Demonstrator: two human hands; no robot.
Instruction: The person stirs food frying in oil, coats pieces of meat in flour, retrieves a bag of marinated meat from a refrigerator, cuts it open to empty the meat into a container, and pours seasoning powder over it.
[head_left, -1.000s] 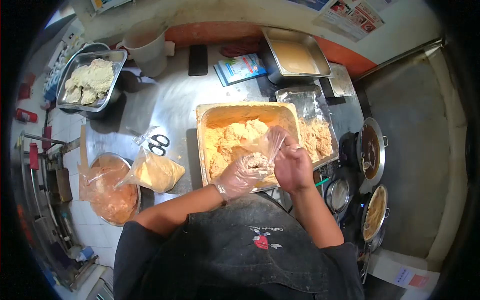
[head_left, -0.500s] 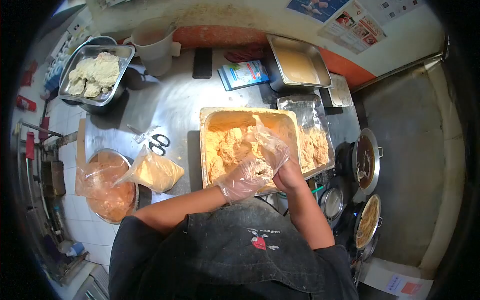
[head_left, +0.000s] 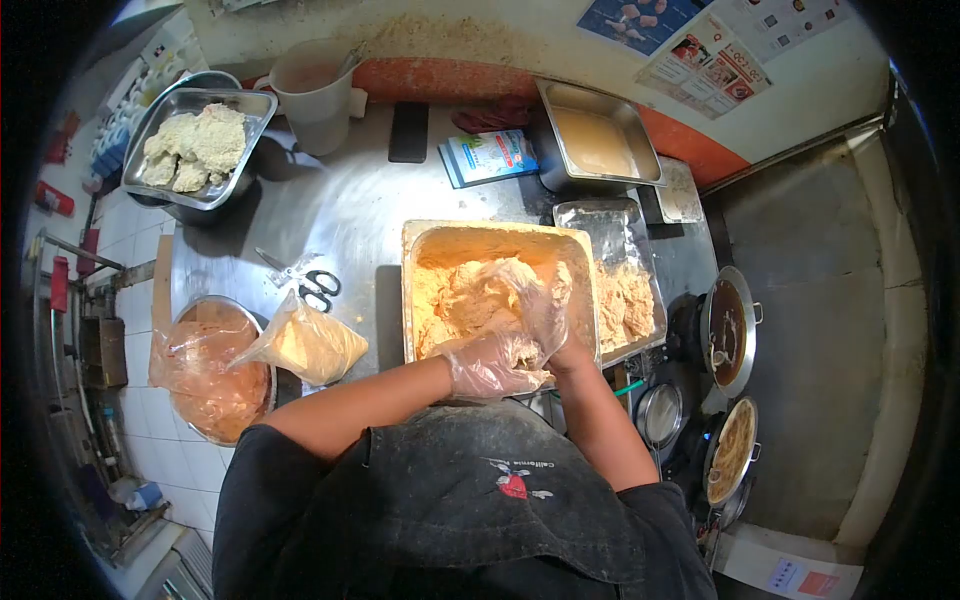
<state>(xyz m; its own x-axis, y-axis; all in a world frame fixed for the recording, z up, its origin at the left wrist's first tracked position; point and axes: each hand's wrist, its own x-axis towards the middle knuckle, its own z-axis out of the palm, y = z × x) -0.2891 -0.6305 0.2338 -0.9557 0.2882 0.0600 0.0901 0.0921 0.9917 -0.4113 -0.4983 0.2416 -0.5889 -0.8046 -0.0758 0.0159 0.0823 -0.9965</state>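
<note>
A metal pan [head_left: 408, 300] of orange-yellow breading flour [head_left: 465, 285] lies in front of me. My left hand [head_left: 490, 365], in a clear plastic glove, is curled at the pan's near edge around a flour-coated piece of food [head_left: 522, 354], probably meat. My right hand [head_left: 546, 315], gloved too, leans against the same piece with its palm side. Its fingers are stretched out over the flour and caked with it. Part of the coated piece is hidden between both hands.
Right of the pan is a tray of coated pieces [head_left: 625, 305]; farther right stand two pans of oil [head_left: 728, 335]. Left are scissors [head_left: 318, 290], a bag of flour [head_left: 315, 345] and a bowl of reddish food [head_left: 225, 400]. A batter container [head_left: 600, 140] stands behind.
My right hand's fingers have spread apart and lifted slightly. My left hand has shifted a little right, still on the coated piece. The view has tilted slightly.
</note>
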